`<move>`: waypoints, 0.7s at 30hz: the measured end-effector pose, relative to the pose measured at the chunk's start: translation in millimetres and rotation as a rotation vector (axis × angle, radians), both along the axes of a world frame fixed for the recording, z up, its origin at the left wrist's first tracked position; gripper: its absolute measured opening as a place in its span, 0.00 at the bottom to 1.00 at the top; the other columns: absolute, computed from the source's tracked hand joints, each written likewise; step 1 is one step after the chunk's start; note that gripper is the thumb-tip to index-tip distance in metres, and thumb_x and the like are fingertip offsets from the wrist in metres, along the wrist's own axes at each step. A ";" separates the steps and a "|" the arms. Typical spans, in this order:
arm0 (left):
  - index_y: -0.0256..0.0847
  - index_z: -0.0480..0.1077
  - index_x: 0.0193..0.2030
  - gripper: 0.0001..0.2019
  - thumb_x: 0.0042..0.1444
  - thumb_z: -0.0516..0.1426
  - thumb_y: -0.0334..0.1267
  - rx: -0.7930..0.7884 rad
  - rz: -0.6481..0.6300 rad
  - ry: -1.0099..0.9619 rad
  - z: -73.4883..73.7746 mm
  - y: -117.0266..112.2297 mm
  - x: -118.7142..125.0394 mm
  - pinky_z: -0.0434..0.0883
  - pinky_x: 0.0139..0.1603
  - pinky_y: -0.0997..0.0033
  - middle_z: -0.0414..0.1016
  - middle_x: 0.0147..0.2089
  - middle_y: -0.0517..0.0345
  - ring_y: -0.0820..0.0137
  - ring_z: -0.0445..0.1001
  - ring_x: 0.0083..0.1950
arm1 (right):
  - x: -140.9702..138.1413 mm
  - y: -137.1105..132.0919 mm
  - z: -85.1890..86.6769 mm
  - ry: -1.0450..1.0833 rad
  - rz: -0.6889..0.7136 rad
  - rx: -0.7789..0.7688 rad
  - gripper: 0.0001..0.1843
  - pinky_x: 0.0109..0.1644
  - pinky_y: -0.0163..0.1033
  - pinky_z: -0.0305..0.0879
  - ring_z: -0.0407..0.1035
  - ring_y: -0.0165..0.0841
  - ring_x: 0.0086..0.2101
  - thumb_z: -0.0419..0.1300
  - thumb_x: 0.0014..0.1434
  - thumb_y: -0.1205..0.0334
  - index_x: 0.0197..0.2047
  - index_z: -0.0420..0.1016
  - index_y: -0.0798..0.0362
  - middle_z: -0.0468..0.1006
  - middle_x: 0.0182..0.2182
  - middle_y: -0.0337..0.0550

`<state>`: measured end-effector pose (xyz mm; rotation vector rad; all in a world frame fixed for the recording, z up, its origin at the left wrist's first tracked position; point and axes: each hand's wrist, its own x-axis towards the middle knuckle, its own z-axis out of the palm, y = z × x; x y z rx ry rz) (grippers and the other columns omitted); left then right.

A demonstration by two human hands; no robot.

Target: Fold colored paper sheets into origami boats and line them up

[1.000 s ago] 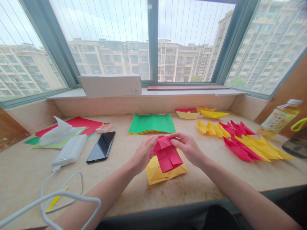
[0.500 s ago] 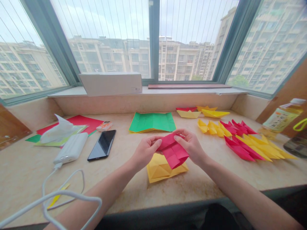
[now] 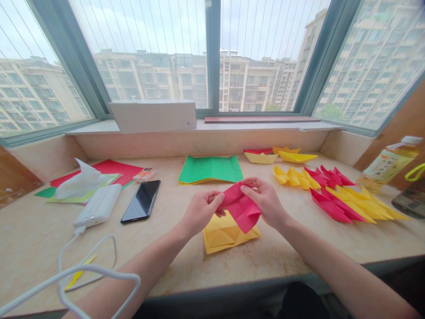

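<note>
Nothing is legible; the bottle label (image 3: 387,167) and white box's sticker (image 3: 187,125) are too blurred.

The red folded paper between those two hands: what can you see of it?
This red origami paper looks thin and matte, with a vivid colour and visible crease lines. It is folded into layers, forming a flattish, angular shape with a pointed lower corner. The left hand grips one end and the right hand the other, holding it tilted in the air. It hangs over a yellow folded paper and overlaps it in view, though it seems not to rest on it.
</note>
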<state>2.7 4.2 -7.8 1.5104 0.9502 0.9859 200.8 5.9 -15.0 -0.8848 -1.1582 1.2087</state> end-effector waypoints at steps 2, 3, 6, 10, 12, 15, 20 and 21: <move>0.31 0.77 0.44 0.20 0.58 0.61 0.50 -0.011 0.010 -0.013 0.0 0.2 -0.1 0.71 0.28 0.75 0.80 0.27 0.52 0.70 0.76 0.25 | 1.2 1.6 -1.6 0.030 0.004 -0.004 0.13 0.30 0.33 0.70 0.74 0.31 0.29 0.71 0.51 0.57 0.39 0.76 0.51 0.82 0.32 0.40; 0.31 0.77 0.45 0.20 0.57 0.61 0.49 -0.016 0.016 -0.018 0.1 0.2 -0.1 0.71 0.28 0.75 0.79 0.26 0.52 0.71 0.76 0.25 | 1.7 2.4 -2.4 0.042 0.004 -0.010 0.13 0.31 0.33 0.70 0.74 0.31 0.29 0.71 0.51 0.57 0.38 0.76 0.51 0.82 0.32 0.40; 0.30 0.76 0.48 0.21 0.58 0.61 0.48 -0.024 0.025 -0.027 0.8 -0.4 0.1 0.71 0.28 0.75 0.79 0.25 0.53 0.71 0.75 0.25 | 2.6 4.1 -3.7 0.067 0.005 -0.044 0.14 0.31 0.34 0.70 0.75 0.32 0.29 0.72 0.50 0.56 0.38 0.77 0.50 0.82 0.31 0.39; 0.30 0.75 0.50 0.21 0.60 0.59 0.48 -0.018 0.006 -0.032 2.0 -2.3 0.5 0.70 0.27 0.75 0.78 0.25 0.53 0.71 0.75 0.25 | 2.3 4.5 -3.3 0.089 0.010 -0.063 0.15 0.31 0.35 0.69 0.74 0.32 0.28 0.73 0.49 0.55 0.38 0.77 0.49 0.82 0.32 0.38; 0.30 0.73 0.52 0.21 0.60 0.58 0.47 -0.011 -0.002 -0.025 3.4 -3.7 0.8 0.70 0.26 0.74 0.78 0.25 0.54 0.70 0.75 0.25 | 2.3 4.5 -3.1 0.085 0.009 -0.061 0.15 0.30 0.34 0.69 0.74 0.31 0.28 0.73 0.49 0.55 0.38 0.77 0.49 0.82 0.32 0.37; 0.32 0.72 0.52 0.21 0.60 0.57 0.48 0.003 -0.001 0.032 5.7 -5.7 0.7 0.67 0.24 0.75 0.74 0.22 0.60 0.72 0.72 0.21 | 2.9 4.6 -3.6 0.072 0.019 -0.052 0.14 0.30 0.34 0.69 0.74 0.31 0.27 0.72 0.50 0.55 0.38 0.77 0.49 0.81 0.32 0.37; 0.36 0.69 0.26 0.22 0.61 0.54 0.54 0.077 -0.031 0.188 4.3 -6.3 -0.5 0.55 0.20 0.77 0.62 0.17 0.65 0.78 0.60 0.19 | 3.8 4.1 -4.9 0.032 0.037 -0.048 0.15 0.30 0.35 0.69 0.74 0.32 0.27 0.72 0.50 0.54 0.39 0.77 0.49 0.82 0.32 0.38; 0.36 0.68 0.24 0.24 0.61 0.54 0.55 0.077 -0.048 0.204 3.6 -6.0 -0.8 0.53 0.20 0.77 0.61 0.17 0.65 0.78 0.59 0.19 | 3.7 3.8 -5.0 0.028 0.046 -0.053 0.15 0.30 0.35 0.69 0.74 0.32 0.27 0.72 0.50 0.54 0.39 0.77 0.49 0.82 0.32 0.38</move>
